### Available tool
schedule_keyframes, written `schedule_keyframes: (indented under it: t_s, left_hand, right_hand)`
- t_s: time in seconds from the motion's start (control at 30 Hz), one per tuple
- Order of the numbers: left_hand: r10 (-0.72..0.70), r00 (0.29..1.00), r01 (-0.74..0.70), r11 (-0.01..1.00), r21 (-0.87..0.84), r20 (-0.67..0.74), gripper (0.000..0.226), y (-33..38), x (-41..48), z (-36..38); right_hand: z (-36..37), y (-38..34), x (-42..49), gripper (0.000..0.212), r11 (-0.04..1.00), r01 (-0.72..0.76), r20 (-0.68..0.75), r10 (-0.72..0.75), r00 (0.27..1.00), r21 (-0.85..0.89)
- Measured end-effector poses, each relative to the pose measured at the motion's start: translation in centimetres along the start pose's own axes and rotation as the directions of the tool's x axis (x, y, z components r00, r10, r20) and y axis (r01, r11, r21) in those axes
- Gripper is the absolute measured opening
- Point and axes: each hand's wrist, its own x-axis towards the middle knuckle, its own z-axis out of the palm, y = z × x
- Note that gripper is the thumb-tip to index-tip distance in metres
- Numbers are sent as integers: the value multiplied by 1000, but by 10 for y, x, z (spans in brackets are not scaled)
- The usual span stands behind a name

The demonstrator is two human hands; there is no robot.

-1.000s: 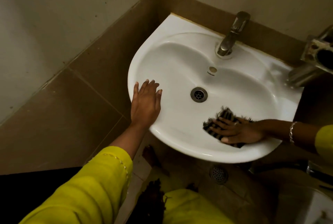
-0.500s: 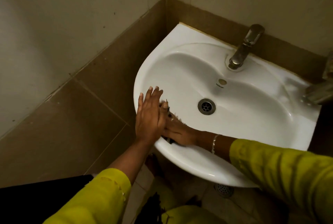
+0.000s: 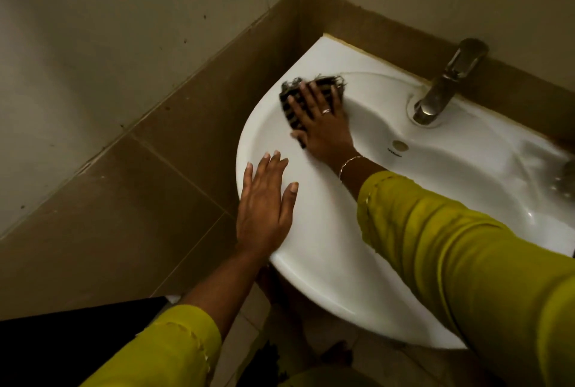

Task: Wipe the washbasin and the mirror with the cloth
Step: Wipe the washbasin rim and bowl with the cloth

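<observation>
Both hands rest on a white corner basin (image 3: 326, 262) set against brown tiles. Left hand (image 3: 264, 203) lies flat, fingers spread, on the near left rim. Right hand (image 3: 322, 125), fingers spread, presses a dark striped cloth (image 3: 287, 99) onto the far left rim. A metal tap (image 3: 445, 88) stands behind.

Washbasin (image 3: 326, 256) is plain glossy white, the cloth (image 3: 287, 103) on it is dark with a lighter checked pattern and frayed edges. Both sleeves (image 3: 451, 256) are mustard yellow. Tap (image 3: 448, 82) is dull brownish metal. Wall tiles (image 3: 124, 206) beside the washbasin are brown, beige above.
</observation>
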Motion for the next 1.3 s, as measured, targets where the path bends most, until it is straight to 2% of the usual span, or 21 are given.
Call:
schedule_keyframes:
  t_s: [0.1, 0.23, 0.37, 0.47, 0.6, 0.7, 0.73, 0.8, 0.83, 0.87, 0.93, 1.0, 1.23, 1.3]
  left_hand:
    - [-6, 1000, 6, 1000, 15, 19, 56, 0, 0, 0]
    - [-6, 999, 5, 1000, 31, 31, 55, 1, 1, -1]
    - [4, 999, -6, 999, 49, 44, 56, 1, 0, -1]
    - [8, 999, -11, 998, 62, 51, 58, 1, 0, 0]
    - [13, 998, -17, 997, 69, 58, 59, 2, 1, -1]
    - [8, 998, -13, 997, 80, 60, 60, 3, 1, -2]
    - [4, 998, -9, 996, 83, 62, 61, 3, 1, -2]
    - [-6, 998, 1, 996, 84, 60, 61, 3, 1, -1]
    - [-11, 998, 6, 996, 83, 62, 60, 3, 1, -1]
    - [-12, 998, 6, 996, 88, 64, 60, 3, 1, -1]
    - [0, 997, -9, 993, 118, 80, 61, 2, 1, -1]
    - [12, 993, -31, 985, 167, 115, 64, 1, 1, 0]
    - [-1, 980, -62, 947, 315, 197, 74, -1, 2, 4]
    - [-7, 977, -71, 934, 351, 214, 78, -2, 2, 5]
  right_hand:
    - [3, 5, -10, 67, 992, -121, -1, 121, 993, -38]
    - [16, -17, -36, 62, 937, -350, 115, 345, 932, 27]
    - [16, -43, -45, 61, 788, -526, 346, 420, 839, 320]
    - [5, -63, -45, 59, 679, -533, 417, 349, 839, 505]
    - [-10, -84, -63, 60, 715, -416, 454, 154, 877, 562]
    - [-25, -92, -85, 65, 703, -368, 498, 23, 867, 609]
    - [-31, -93, -92, 69, 651, -385, 515, -10, 857, 654]
    - [-45, -95, -104, 89, 456, -465, 538, -36, 842, 759]
    - [-50, -95, -112, 98, 422, -485, 557, -60, 828, 766]
    - [-54, -94, -120, 96, 472, -470, 572, -94, 815, 746]
    - [-59, -87, -138, 74, 595, -407, 604, -170, 779, 693]
    - [-61, -76, -158, 64, 637, -371, 634, -244, 734, 675]
    - [-85, -16, -215, 56, 767, -321, 774, -337, 536, 556]
    - [-91, 6, -229, 56, 824, -261, 806, -339, 485, 504]
